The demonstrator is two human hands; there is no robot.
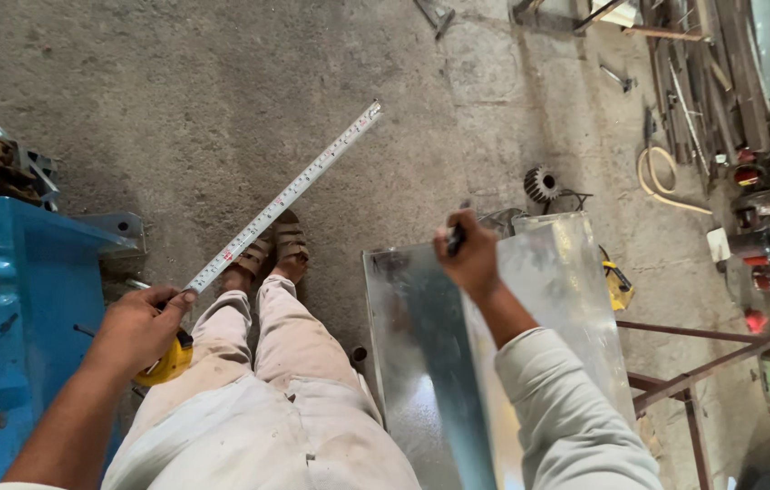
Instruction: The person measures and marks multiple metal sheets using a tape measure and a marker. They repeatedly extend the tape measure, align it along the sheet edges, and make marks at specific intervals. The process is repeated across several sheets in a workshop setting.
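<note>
The left hand [138,328] gripped a yellow round tape measure [167,361], its steel blade [285,195] reaching toward one o'clock, while the right hand [469,257] pinched a dark marker [456,238] over the shiny bent galvanised metal sheet [530,308] at three o'clock.

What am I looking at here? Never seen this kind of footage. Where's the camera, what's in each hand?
One camera on a person's head, looking down at their own arms, legs and sandalled feet. The left hand holds a yellow tape measure with its blade run out over the concrete floor. The right hand grips a dark marker above a shiny metal sheet. A blue machine stands at left; scrap metal and tools lie at top right.
</note>
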